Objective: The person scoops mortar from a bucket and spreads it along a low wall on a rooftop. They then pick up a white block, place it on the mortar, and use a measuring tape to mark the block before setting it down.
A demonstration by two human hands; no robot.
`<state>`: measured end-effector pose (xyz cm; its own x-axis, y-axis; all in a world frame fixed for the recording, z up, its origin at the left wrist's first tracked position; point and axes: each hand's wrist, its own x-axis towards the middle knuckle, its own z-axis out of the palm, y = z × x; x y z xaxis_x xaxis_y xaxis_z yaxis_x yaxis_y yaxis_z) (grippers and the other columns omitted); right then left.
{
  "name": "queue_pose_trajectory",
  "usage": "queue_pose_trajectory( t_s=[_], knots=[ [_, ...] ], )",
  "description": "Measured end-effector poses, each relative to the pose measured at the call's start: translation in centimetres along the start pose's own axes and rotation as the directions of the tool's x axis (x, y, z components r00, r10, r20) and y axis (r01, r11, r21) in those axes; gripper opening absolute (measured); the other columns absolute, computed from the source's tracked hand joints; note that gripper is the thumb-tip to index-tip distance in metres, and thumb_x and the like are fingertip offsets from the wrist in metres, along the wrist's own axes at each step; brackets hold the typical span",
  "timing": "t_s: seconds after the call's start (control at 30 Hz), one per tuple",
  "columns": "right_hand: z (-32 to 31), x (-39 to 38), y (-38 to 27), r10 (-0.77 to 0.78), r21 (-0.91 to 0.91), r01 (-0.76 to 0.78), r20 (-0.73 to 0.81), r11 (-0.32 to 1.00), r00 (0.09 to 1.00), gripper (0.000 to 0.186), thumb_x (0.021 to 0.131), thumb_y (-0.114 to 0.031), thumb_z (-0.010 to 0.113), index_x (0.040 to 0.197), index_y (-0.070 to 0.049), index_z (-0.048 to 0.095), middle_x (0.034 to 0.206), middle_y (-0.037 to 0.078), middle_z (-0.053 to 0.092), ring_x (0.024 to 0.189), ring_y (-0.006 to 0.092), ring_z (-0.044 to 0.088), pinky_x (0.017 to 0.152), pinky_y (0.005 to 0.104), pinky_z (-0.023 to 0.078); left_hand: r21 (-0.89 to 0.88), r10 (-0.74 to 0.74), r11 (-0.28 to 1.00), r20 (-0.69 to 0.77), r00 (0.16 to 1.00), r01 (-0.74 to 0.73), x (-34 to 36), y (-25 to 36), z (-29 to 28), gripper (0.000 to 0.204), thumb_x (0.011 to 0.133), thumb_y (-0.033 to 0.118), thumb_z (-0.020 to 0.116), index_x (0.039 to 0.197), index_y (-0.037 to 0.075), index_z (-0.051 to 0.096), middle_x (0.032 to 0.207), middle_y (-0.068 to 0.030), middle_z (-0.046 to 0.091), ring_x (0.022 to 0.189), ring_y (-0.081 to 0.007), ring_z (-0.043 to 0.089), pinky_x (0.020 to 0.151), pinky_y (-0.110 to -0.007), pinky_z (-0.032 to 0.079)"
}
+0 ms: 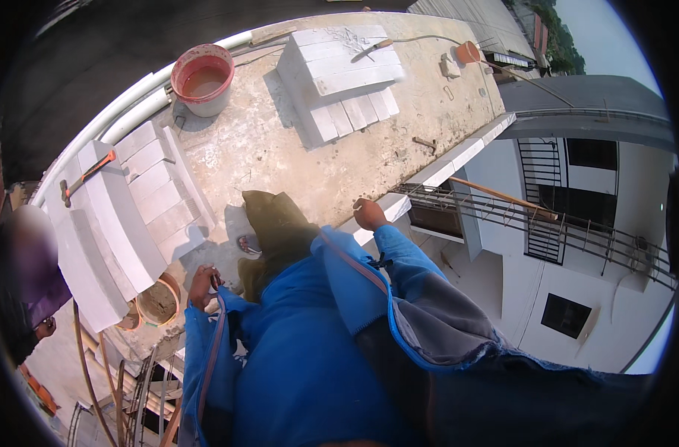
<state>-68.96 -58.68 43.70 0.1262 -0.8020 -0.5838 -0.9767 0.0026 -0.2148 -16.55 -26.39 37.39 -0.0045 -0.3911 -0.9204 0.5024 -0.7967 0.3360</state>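
My right hand (pixel 369 214) is closed, its fingers curled, above the row of white blocks (pixel 396 203) along the slab's edge. A small pale spot shows at those fingers; whether they hold anything, I cannot make out. Low beside my left hip, my left hand (pixel 202 287) is also closed, with something small and dark at its fingertips. It is nearest to the stacked white blocks (pixel 160 186) and a bucket of grey mix (pixel 159 301). My blue jacket hangs unzipped, and one sandalled foot (pixel 248 244) shows below my olive trousers (pixel 276 223).
An orange-handled hammer (pixel 87 179) lies on the left blocks. Ahead stand a reddish bucket of liquid (pixel 204 78) and a block pile (pixel 347 63) bearing a wooden-handled blade (pixel 372 50). The slab drops off at right, beside a rebar cage (pixel 578 227). Another person (pixel 38 276) is at far left.
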Motion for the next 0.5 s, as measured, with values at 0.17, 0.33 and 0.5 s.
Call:
queue_pose_trajectory(
  t_s=[0.17, 0.33, 0.5],
  knots=[
    [-3.6, 5.7, 1.6, -0.049, -0.089, 0.067, 0.185, 0.994, 0.981, 0.031, 0.091, -0.028, 0.071, 0.116, -0.011, 0.075, 0.116, 0.022, 0.077, 0.115, 0.0418, 0.071, 0.101, 0.0491, 0.056, -0.335, -0.063, 0.939, 0.057, 0.996, 0.078, 4.8, 1.8, 1.7, 0.038, 0.091, 0.022, 0.058, 0.127, 0.012, 0.056, 0.096, -0.0086, 0.06, 0.085, -0.0285, 0.065, 0.074, -0.054, 0.058],
    [-10.3, 19.5, 3.4, -0.144, -0.067, 0.15, 0.089, 0.986, 0.986, 0.033, 0.092, -0.029, 0.073, 0.118, -0.008, 0.075, 0.112, 0.023, 0.077, 0.109, 0.0411, 0.073, 0.098, 0.0482, 0.058, 0.19, 0.12, 0.978, -0.164, 0.979, -0.088, 9.5, 11.8, 12.8, 0.076, 0.095, 0.044, 0.081, 0.149, 0.004, 0.045, 0.114, -0.0165, 0.066, 0.105, -0.0312, 0.067, 0.086, -0.054, 0.06],
    [-17.7, 41.8, 6.5, -0.245, -0.05, 0.241, -0.103, 0.969, 0.964, 0.029, 0.091, -0.019, 0.073, 0.117, -0.006, 0.072, 0.109, 0.022, 0.076, 0.106, 0.0419, 0.073, 0.095, 0.0499, 0.058, 0.566, 0.384, 0.794, -0.183, 0.905, -0.222, 17.8, 26.0, 27.4, 0.083, 0.088, 0.038, 0.088, 0.147, -0.003, 0.048, 0.129, -0.0225, 0.069, 0.116, -0.0315, 0.069, 0.097, -0.042, 0.056]
  ],
)
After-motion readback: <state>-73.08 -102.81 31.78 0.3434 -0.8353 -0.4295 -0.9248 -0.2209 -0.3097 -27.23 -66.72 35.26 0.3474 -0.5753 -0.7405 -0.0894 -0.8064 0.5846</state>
